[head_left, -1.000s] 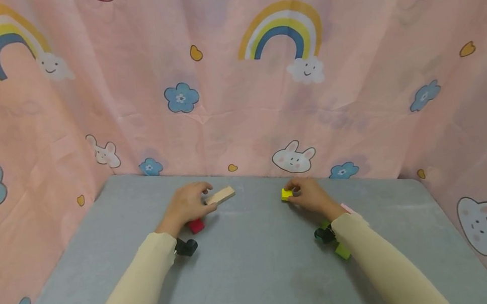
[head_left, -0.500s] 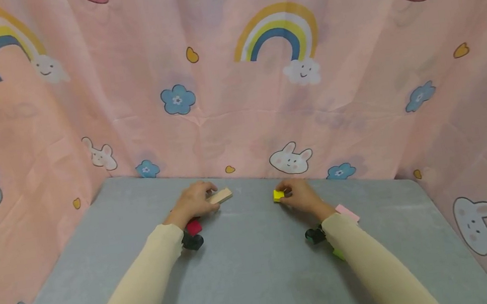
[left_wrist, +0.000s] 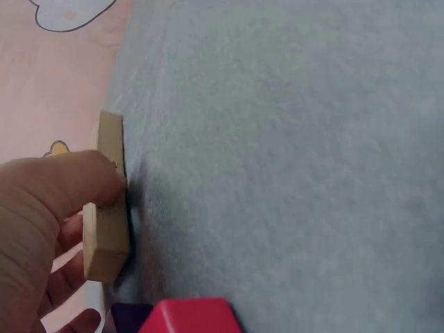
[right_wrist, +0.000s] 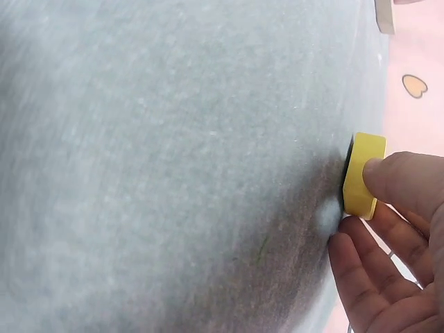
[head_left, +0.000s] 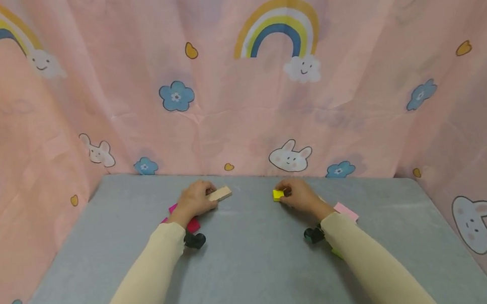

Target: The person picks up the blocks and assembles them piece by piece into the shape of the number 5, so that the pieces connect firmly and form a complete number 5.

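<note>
In the head view my left hand (head_left: 195, 199) is at the back left of the table, around one end of a plain wooden block (head_left: 220, 194). The left wrist view shows the thumb pressed on that block (left_wrist: 111, 222), with the other fingers behind it. Further right, my right hand (head_left: 301, 196) pinches a small yellow block (head_left: 278, 195). Seen from the right wrist, the thumb lies on the yellow block's face (right_wrist: 364, 173), and some fingers are behind and below it. Both blocks are on or just above the cloth; I cannot tell which.
Red and magenta blocks (head_left: 193, 225) lie beneath the left wrist. Near the right forearm are a pink block (head_left: 346, 211) and a green block (head_left: 337, 253), partly covered. Dark wrist cameras (head_left: 195, 240) hang below the wrists. A pink printed curtain (head_left: 231, 123) borders the grey tabletop (head_left: 258, 272).
My left hand has moved right and closed its fingers on the wooden block. The right hand has shifted slightly left with the yellow block. The head view has moved a little.
</note>
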Action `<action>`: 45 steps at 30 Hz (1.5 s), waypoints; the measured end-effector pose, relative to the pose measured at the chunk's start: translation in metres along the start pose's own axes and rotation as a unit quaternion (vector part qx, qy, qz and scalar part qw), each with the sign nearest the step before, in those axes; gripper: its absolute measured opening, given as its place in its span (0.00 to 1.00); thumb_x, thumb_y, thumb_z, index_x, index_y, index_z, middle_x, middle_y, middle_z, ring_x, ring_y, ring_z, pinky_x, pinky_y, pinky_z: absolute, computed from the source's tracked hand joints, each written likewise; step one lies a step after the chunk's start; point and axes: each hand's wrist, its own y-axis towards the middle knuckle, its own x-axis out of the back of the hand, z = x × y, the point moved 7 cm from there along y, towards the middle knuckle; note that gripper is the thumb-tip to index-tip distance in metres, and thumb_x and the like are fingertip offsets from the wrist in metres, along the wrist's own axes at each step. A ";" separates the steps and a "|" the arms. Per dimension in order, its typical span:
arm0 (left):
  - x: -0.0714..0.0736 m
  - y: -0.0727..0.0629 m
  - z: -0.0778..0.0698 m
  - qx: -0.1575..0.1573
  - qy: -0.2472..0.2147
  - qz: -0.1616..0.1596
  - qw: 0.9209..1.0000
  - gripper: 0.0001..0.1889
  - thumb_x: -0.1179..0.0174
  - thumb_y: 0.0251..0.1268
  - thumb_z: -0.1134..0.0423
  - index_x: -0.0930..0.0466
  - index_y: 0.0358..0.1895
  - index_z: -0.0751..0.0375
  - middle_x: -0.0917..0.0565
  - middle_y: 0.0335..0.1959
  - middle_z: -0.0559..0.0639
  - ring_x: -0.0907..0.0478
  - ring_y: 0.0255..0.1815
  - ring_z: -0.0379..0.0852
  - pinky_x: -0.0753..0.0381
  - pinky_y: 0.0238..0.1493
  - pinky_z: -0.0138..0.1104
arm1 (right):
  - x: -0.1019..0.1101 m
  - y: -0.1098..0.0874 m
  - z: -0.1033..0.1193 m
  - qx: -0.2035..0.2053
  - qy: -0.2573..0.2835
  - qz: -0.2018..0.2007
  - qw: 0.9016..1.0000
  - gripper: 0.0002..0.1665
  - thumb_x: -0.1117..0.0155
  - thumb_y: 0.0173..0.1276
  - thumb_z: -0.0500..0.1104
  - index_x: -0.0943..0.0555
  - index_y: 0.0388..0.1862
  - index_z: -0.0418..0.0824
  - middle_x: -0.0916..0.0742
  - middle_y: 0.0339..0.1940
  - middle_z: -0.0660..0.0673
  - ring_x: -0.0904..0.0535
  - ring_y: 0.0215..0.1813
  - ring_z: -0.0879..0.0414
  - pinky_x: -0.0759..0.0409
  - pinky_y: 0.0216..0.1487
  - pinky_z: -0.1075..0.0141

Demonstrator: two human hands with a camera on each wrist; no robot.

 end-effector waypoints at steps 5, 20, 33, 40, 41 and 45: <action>0.002 0.005 -0.005 -0.017 -0.034 -0.015 0.999 0.17 0.32 0.48 0.61 0.17 0.45 0.56 0.19 0.41 0.49 0.25 0.40 0.46 0.25 0.45 0.39 | 0.005 0.001 0.005 -0.004 -0.005 0.000 1.000 0.19 0.36 0.63 0.35 0.20 0.54 0.34 0.17 0.54 0.38 0.20 0.53 0.44 0.21 0.56 0.52; -0.020 0.030 -0.052 -0.083 -0.057 -0.017 0.995 0.18 0.34 0.52 0.62 0.17 0.49 0.54 0.19 0.46 0.49 0.27 0.47 0.45 0.27 0.52 0.39 | 0.013 0.007 0.007 -0.001 -0.010 -0.024 1.000 0.20 0.39 0.65 0.33 0.22 0.56 0.33 0.18 0.56 0.35 0.20 0.54 0.42 0.21 0.56 0.51; -0.045 0.041 -0.073 -0.093 -0.098 -0.012 0.991 0.17 0.35 0.53 0.66 0.17 0.49 0.57 0.19 0.48 0.51 0.28 0.47 0.46 0.28 0.53 0.39 | 0.010 0.008 0.005 -0.014 -0.002 -0.032 0.999 0.19 0.39 0.63 0.31 0.22 0.55 0.33 0.18 0.56 0.34 0.19 0.54 0.41 0.20 0.56 0.50; -0.053 0.040 -0.073 -0.068 -0.104 -0.001 0.992 0.16 0.34 0.54 0.65 0.17 0.49 0.56 0.21 0.46 0.50 0.30 0.47 0.46 0.30 0.51 0.38 | 0.004 0.006 0.003 -0.023 -0.007 -0.036 0.999 0.18 0.37 0.63 0.32 0.21 0.53 0.34 0.17 0.54 0.37 0.20 0.52 0.43 0.20 0.56 0.51; -0.054 0.040 -0.073 -0.064 -0.108 0.001 0.992 0.16 0.34 0.55 0.65 0.17 0.49 0.56 0.21 0.46 0.50 0.30 0.47 0.46 0.30 0.51 0.38 | 0.002 0.006 0.003 -0.025 -0.009 -0.036 0.999 0.18 0.37 0.63 0.32 0.21 0.53 0.34 0.16 0.53 0.37 0.20 0.52 0.43 0.20 0.56 0.52; -0.057 0.039 -0.072 -0.052 -0.118 0.004 0.992 0.16 0.34 0.55 0.65 0.16 0.49 0.56 0.21 0.46 0.50 0.30 0.48 0.47 0.30 0.52 0.39 | -0.002 0.006 0.002 -0.026 -0.008 -0.035 0.999 0.18 0.37 0.63 0.33 0.20 0.53 0.34 0.16 0.53 0.37 0.19 0.52 0.44 0.20 0.56 0.52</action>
